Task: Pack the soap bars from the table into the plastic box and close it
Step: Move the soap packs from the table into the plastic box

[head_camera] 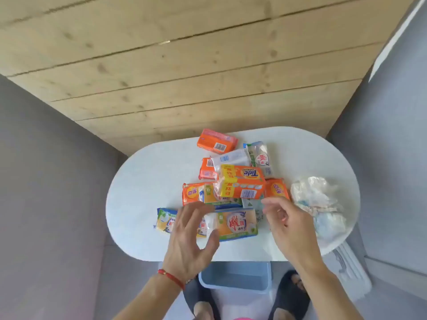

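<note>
Several wrapped soap bars lie in a heap on the white oval table (143,181). A yellow-orange Tide pack (242,183) tops the heap, an orange bar (217,141) lies at the far side, and a green-orange pack (238,224) lies nearest me. My left hand (191,236) hovers open over the near packs, fingers spread. My right hand (288,222) is open just right of the green-orange pack, holding nothing. A pale blue plastic box (235,277) stands open on the floor under the table's near edge, between my feet.
A crumpled clear plastic bag (316,199) lies on the table's right end. A white lid-like object (353,266) rests on the floor at the right. Grey walls stand on both sides, wooden planks beyond the table. My black slippers (291,294) flank the box.
</note>
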### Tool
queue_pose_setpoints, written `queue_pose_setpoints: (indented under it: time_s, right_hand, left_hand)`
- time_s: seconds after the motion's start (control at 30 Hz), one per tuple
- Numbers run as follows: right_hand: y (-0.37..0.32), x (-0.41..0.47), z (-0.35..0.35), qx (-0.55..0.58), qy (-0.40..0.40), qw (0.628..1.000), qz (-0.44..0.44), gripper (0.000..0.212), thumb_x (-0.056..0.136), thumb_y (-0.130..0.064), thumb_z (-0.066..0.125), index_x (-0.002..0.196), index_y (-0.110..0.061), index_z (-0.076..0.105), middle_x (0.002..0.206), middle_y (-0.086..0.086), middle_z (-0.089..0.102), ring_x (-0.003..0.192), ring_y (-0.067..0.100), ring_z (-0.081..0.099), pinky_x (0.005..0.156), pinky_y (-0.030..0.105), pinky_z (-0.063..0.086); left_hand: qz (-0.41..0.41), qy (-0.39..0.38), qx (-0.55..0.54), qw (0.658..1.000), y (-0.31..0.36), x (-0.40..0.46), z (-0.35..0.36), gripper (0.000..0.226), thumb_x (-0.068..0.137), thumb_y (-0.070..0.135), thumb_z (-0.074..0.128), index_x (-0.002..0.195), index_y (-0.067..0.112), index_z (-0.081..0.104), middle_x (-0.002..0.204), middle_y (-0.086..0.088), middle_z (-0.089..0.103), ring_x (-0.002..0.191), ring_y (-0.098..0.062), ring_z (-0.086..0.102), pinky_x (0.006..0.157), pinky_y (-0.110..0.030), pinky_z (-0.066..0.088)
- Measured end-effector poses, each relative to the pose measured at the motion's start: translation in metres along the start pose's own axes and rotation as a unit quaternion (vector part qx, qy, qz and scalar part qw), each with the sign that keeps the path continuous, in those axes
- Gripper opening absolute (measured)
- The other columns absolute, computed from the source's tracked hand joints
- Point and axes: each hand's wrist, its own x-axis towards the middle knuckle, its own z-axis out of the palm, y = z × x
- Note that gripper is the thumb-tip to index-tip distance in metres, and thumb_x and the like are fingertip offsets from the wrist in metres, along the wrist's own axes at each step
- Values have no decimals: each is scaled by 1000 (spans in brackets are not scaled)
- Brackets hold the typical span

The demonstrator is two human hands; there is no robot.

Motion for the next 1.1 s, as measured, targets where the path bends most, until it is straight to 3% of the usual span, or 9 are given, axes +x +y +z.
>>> queue_pose_setpoints:
  time_s: [0.13,0.27,0.37,0.53,0.7,0.9,0.97,1.03,1.1]
  right_hand:
    - [45,4,35,-41,91,990,-102,17,92,-9,63,105,-17,71,88,-12,67,70,-1,55,63,4,38]
    - [77,8,52,-66,50,980,-180,27,94,-23,56,115,-11,67,100,-5,67,77,0,59,66,9,44]
    - [81,15,56,-68,14,982,-173,35,98,-34,49,127,-18,61,115,-13,65,87,-8,61,70,4,44]
    - [82,11,56,-118,24,967,-224,35,101,-38,40,119,-22,65,104,-24,60,93,-9,57,73,7,42]
    - [71,-1,59,-174,-38,955,-236,56,97,-72,19,136,-41,44,128,-26,58,116,-1,55,87,33,48]
    - [56,-23,70,-256,-103,937,-213,78,86,-81,23,152,-40,25,152,-14,31,143,14,32,115,37,29]
    - [54,-33,70,-297,-108,925,-212,87,89,-72,44,160,-32,13,160,-8,19,149,21,24,121,40,25]
    - [54,-40,69,-335,-83,914,-215,87,96,-50,57,162,-26,7,163,0,13,150,29,22,121,45,26]
    - [55,-51,64,-345,-17,910,-231,76,96,-34,61,160,-21,21,159,7,26,145,31,30,118,45,31]
  left_hand:
    - [79,29,24,996,-47,3,50,49,88,39,50,129,13,54,132,-3,52,123,-24,48,99,-36,41]
    - [166,62,67,982,-77,5,81,61,85,52,49,129,10,49,125,-7,59,113,-24,55,88,-43,45]
    - [186,99,102,972,-83,7,88,65,86,59,48,130,12,49,121,-6,62,108,-23,58,85,-42,46]
    - [245,114,105,957,-93,10,87,71,90,64,45,139,13,44,127,-3,60,110,-20,57,87,-39,48]
    - [250,100,129,954,-92,-2,85,81,92,61,51,152,12,28,136,-1,53,118,-18,51,99,-28,39]
    - [193,73,61,977,-83,-26,75,88,85,48,67,156,24,20,145,3,47,130,-15,43,108,-18,33]
    - [205,104,83,970,-77,-45,77,82,88,35,66,155,19,23,147,0,45,133,-13,39,108,-7,24]
    - [213,149,91,961,-75,-64,83,69,86,19,64,149,11,36,142,-5,49,130,-20,45,109,-19,33]
    - [200,227,66,951,-83,-89,91,47,81,7,59,127,14,55,120,-4,58,112,-24,55,94,-32,48]
